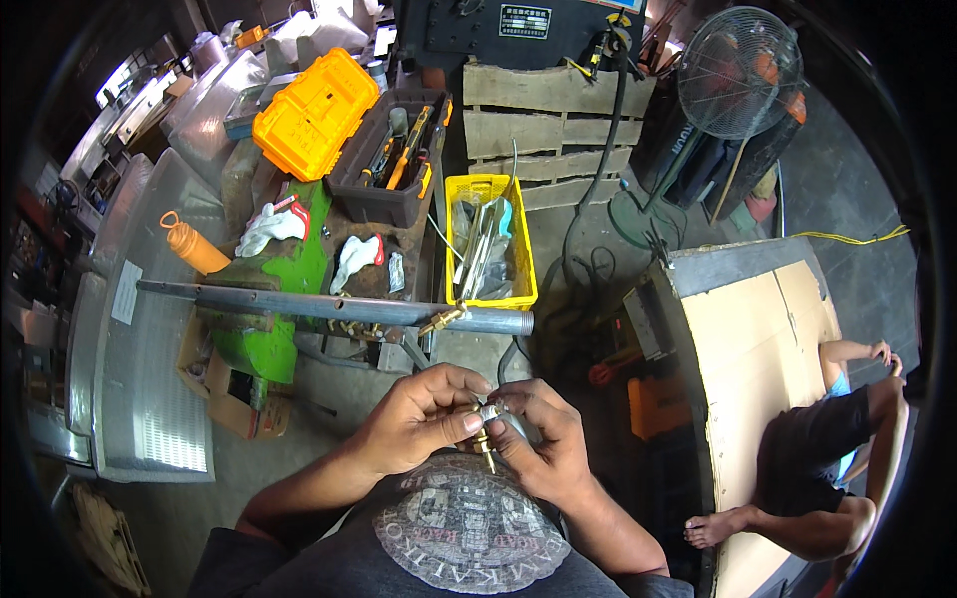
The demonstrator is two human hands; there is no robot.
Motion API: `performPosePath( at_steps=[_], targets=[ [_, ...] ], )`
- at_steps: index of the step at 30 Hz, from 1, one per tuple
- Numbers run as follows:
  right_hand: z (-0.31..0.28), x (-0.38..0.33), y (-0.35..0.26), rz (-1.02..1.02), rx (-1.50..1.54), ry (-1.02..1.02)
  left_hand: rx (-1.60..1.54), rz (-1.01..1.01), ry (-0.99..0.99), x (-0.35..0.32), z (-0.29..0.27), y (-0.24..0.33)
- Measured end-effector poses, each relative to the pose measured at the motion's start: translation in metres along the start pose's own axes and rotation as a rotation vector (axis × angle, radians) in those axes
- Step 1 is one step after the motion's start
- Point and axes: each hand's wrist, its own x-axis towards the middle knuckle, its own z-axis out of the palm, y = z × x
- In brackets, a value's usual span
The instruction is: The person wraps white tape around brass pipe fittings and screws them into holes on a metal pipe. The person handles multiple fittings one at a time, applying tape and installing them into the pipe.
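Note:
Close in front of my chest, both hands are closed around a small brass fitting (485, 448). My left hand (424, 419) pinches it from the left, thumb against a whitish band near its upper end. My right hand (546, 437) grips it from the other side, fingers curled in. The fitting's narrow brass end points down between my hands; its top is partly hidden by fingers. Just beyond them lies a long grey metal pipe (379, 308) with holes along it and a threaded right end. Another brass fitting (446, 319) sits on the pipe near that end.
Behind the pipe stand an open toolbox (384, 204) with an orange lid, a yellow crate (530, 269), white gloves (267, 231) and an orange bottle (195, 247). A fan (740, 75) is at the far right. A person (817, 453) lies on cardboard (743, 339) at right.

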Motion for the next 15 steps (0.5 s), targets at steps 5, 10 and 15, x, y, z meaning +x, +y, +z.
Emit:
performPosePath(
  at_steps=[5,10,15],
  targets=[
    [-0.002,-0.003,-0.003,-0.002,-0.016,-0.012,0.063,0.061,0.057,-0.002,-0.001,0.005],
    [-0.006,-0.001,-0.012,0.222,0.025,-0.095,0.126,0.087,0.097,-0.003,-0.004,0.007],
    [-0.002,-0.01,-0.003,0.362,0.255,-0.088,0.253,0.157,0.183,-0.004,-0.003,-0.001]
  ],
)
